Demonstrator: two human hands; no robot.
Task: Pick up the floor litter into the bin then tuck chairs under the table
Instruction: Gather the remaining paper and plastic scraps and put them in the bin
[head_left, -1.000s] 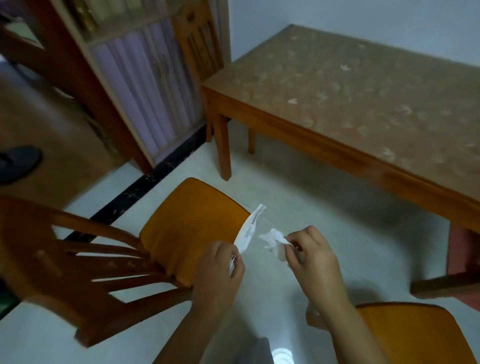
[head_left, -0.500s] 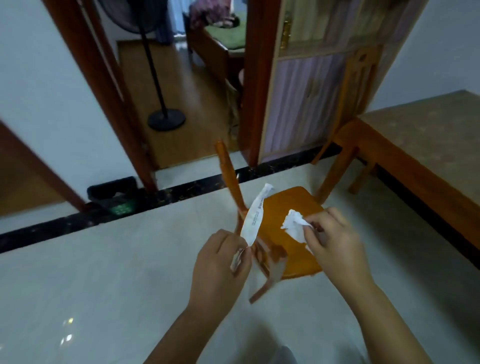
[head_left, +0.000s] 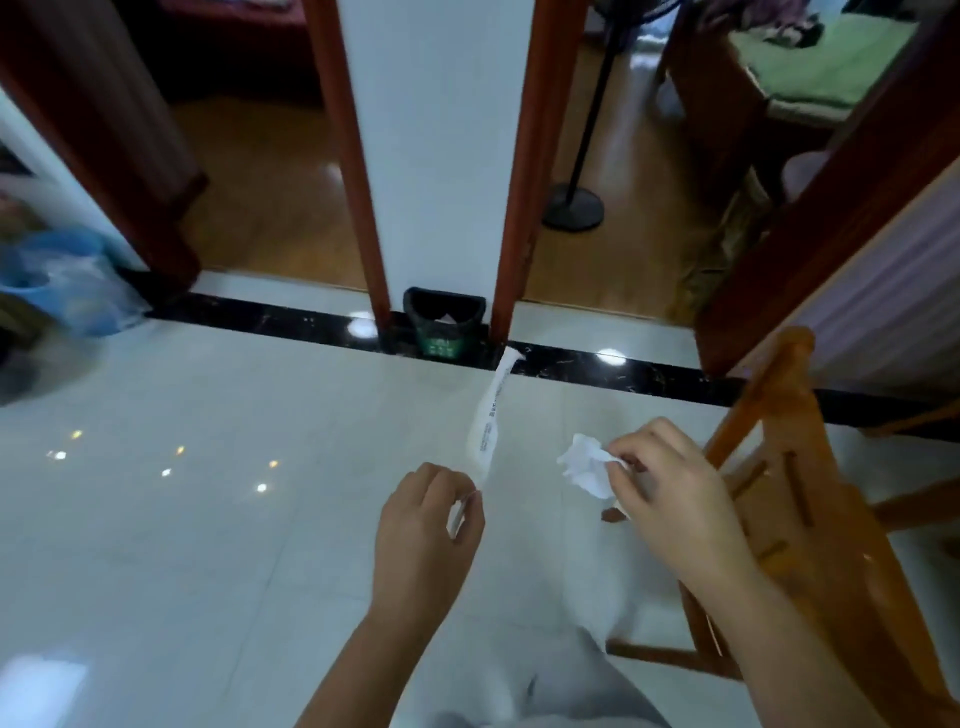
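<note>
My left hand (head_left: 423, 525) pinches the lower end of a long white paper strip (head_left: 488, 421) that stands upward from my fingers. In my right hand (head_left: 670, 493) I grip a crumpled white tissue (head_left: 584, 462) between thumb and fingers. A small black bin (head_left: 444, 325) with a green label stands on the floor ahead, against the white wall section between two doorways, with some white paper inside. A wooden chair (head_left: 779, 467) stands at my right, its back close to my right hand. The table is out of view.
White tiled floor (head_left: 208, 493) stretches between me and the bin, crossed by a black threshold strip (head_left: 597, 364). A blue plastic bag (head_left: 62, 280) lies at the far left. A fan stand (head_left: 574, 208) is in the room beyond the right doorway.
My view has swung left, away from the table, and now faces the bin straight ahead. The chair has shifted to my right. Both hands still hold the same litter.
</note>
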